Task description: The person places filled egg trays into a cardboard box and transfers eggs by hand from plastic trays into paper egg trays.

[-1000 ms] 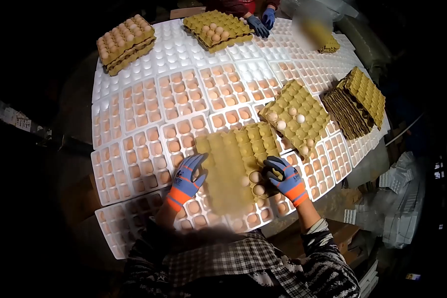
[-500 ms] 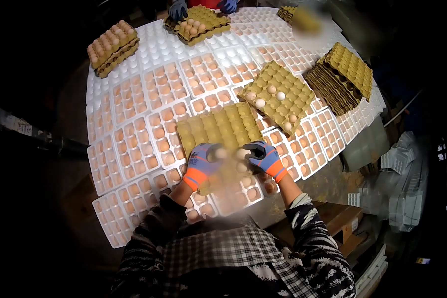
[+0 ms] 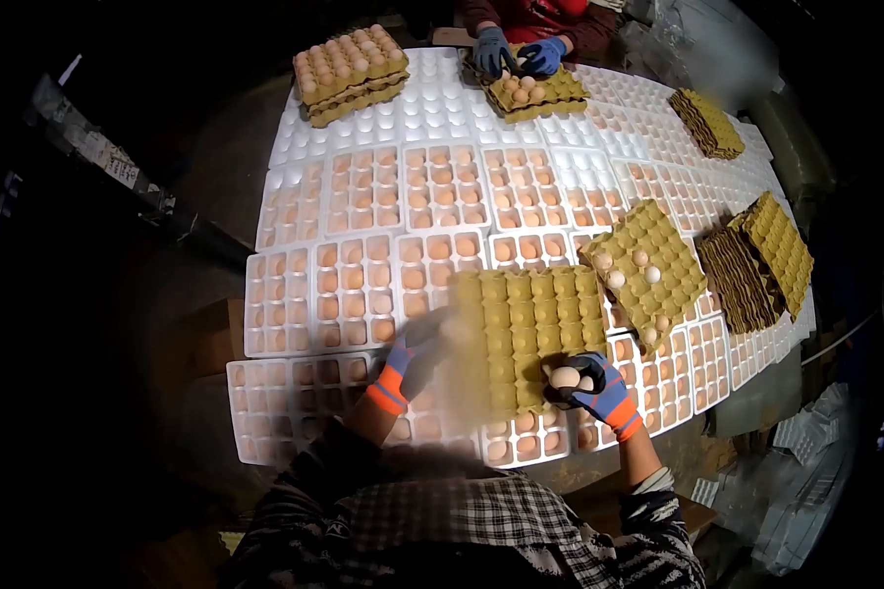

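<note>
My right hand (image 3: 599,393), in a blue and orange glove with dark fingers, is closed around eggs (image 3: 565,377). It is at the lower right corner of a brown pulp egg tray (image 3: 535,329), whose visible cups hold no eggs. My left hand (image 3: 417,348) is at the tray's left side, its fingers smeared by blur, so I cannot tell what they hold. Beneath lie white foam trays (image 3: 309,267) with brown eggs in their compartments. A second pulp tray (image 3: 670,257), holding several loose eggs, lies to the right.
Stacked pulp trays (image 3: 742,280) stand at the right, with a smaller stack (image 3: 707,123) farther back. A stack full of eggs (image 3: 349,69) is at the far left. Across the table, a co-worker's gloved hands (image 3: 516,54) are over another pulp tray (image 3: 535,95) with eggs.
The view has shifted, so the table appears farther right. My hands have moved apart, the right staying by the tray's lower right corner and the left at its left side. The co-worker's hands are closer together.
</note>
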`<state>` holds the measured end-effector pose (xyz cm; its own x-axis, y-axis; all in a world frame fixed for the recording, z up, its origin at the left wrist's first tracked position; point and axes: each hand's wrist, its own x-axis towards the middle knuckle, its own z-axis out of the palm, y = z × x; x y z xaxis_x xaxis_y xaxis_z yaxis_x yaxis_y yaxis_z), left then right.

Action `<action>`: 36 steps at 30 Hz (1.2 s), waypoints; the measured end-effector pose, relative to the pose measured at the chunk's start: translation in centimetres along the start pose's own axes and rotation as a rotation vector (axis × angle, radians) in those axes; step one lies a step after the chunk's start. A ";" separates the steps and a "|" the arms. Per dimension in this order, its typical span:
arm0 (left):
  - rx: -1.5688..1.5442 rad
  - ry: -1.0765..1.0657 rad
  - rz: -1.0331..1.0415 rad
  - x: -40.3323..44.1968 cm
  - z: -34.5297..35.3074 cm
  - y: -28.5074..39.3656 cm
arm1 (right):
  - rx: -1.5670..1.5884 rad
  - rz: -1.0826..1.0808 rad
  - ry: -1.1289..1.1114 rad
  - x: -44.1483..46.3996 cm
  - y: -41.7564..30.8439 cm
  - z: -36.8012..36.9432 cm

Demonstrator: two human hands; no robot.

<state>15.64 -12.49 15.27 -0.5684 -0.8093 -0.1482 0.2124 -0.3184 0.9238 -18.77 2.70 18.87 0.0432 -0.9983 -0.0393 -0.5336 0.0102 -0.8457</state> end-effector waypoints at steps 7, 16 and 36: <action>0.168 0.280 0.255 1.5 -7.5 -1.1 | 0.647 0.288 -0.384 18.5 -10.1 9.4; 0.870 0.699 0.626 3.7 -22.6 5.9 | 0.198 0.012 -0.410 41.1 -17.5 23.1; 1.429 0.796 0.188 6.0 -29.3 4.8 | -0.696 -0.564 -0.107 63.7 -19.6 41.9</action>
<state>36.59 -33.33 8.52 0.0013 -0.9598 0.2806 -0.8896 0.1271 0.4387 29.77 -58.63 10.63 0.5130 -0.8336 0.2047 -0.7986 -0.5510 -0.2423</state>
